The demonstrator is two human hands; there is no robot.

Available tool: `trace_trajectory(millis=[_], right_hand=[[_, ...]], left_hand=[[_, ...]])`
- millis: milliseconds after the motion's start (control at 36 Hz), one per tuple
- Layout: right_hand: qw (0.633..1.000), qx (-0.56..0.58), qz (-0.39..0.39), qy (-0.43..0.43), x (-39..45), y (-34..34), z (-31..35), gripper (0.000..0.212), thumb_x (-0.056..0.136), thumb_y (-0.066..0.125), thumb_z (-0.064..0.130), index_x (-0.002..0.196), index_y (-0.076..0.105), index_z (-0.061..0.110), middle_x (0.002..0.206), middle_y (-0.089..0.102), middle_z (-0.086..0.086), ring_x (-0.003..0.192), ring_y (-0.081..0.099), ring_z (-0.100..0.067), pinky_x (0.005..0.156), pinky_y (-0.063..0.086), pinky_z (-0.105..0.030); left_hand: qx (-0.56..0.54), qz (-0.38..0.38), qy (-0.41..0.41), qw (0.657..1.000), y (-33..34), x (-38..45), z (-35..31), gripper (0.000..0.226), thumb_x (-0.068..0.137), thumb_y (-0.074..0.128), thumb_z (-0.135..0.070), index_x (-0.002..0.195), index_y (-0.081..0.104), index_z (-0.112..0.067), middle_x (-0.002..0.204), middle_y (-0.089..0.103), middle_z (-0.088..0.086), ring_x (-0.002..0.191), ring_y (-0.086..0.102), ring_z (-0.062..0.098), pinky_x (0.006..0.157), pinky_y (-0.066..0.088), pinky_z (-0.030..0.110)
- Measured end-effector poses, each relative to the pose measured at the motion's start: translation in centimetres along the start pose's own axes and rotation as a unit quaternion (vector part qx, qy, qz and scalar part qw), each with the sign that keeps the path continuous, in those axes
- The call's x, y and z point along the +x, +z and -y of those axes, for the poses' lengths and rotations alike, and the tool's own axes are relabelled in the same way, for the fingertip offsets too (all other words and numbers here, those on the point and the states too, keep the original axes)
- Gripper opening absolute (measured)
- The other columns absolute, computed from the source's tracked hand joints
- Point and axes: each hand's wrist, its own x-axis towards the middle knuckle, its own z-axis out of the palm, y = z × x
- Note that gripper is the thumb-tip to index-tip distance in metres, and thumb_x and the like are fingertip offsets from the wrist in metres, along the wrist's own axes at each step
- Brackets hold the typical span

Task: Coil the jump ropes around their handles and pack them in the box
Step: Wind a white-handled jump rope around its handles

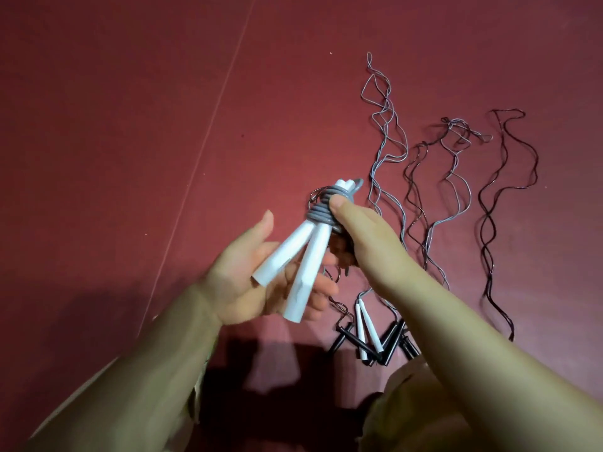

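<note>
A jump rope with two white handles is held up in the middle of the view, its grey cord wound in tight turns around the handles' upper ends. My right hand grips the wound part, thumb pressed on the coil. My left hand lies under the lower ends of the handles with its palm up and fingers spread. Several uncoiled ropes lie stretched out in wavy lines on the red floor to the right, their white handles and black handles bunched near me.
The red floor has a thin pale seam running diagonally on the left. A brownish cardboard-like edge shows at the bottom between my arms, partly hidden. No box is clearly visible.
</note>
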Motion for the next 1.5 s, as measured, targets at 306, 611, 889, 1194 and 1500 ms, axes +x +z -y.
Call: trace_trajectory(millis=[306,611,889,1194,1500], right_hand=[[0.999,-0.038,0.025,0.021,0.3,0.4,-0.3,0.053,0.095,0.037,0.051,0.07,0.052,0.007,0.053,0.043,-0.007,0.045,0.039,-0.018,0.046,0.032,-0.027],[0.932,-0.354,-0.069,0.044,0.1,0.0,-0.7,0.059,0.102,0.029,0.047,0.051,0.029,0.017,0.049,0.03,0.003,0.049,0.029,-0.017,0.05,0.021,-0.033],[0.97,-0.228,-0.026,0.084,0.4,-0.3,-1.3,0.067,0.101,0.021,0.052,0.055,0.053,0.016,0.039,0.048,0.006,0.038,0.041,-0.01,0.048,0.033,-0.023],[0.985,-0.14,0.005,0.103,0.5,-0.1,-1.2,0.048,0.095,0.048,0.051,0.062,0.054,0.018,0.053,0.048,0.003,0.048,0.041,-0.018,0.048,0.033,-0.027],[1.0,0.023,0.003,0.015,-0.2,0.3,0.2,0.027,0.075,0.042,0.039,0.065,0.045,0.014,0.054,0.034,-0.009,0.047,0.03,-0.018,0.046,0.02,-0.029]], left_hand=[[-0.038,0.036,-0.012,0.999,0.5,0.3,0.3,0.068,0.083,0.029,-0.068,0.08,0.065,-0.01,0.058,0.052,0.004,0.046,0.051,0.019,0.053,0.041,0.027],[0.038,-0.146,0.039,0.988,0.7,1.1,0.6,0.049,0.098,0.03,-0.046,0.097,0.058,-0.006,0.072,0.055,0.01,0.053,0.05,0.02,0.049,0.044,0.028],[0.344,-0.315,0.087,0.88,0.2,1.8,1.2,0.038,0.095,0.042,-0.052,0.08,0.058,-0.021,0.073,0.055,-0.002,0.067,0.048,0.017,0.066,0.04,0.03],[0.359,-0.292,0.105,0.88,-0.3,2.3,1.3,0.03,0.078,0.066,-0.048,0.087,0.056,-0.02,0.074,0.059,-0.008,0.065,0.053,0.006,0.062,0.04,0.023],[0.017,-0.065,-0.007,0.998,1.2,0.2,0.6,0.057,0.066,0.052,-0.062,0.077,0.078,-0.012,0.074,0.069,0.016,0.066,0.067,0.03,0.065,0.056,0.041]])
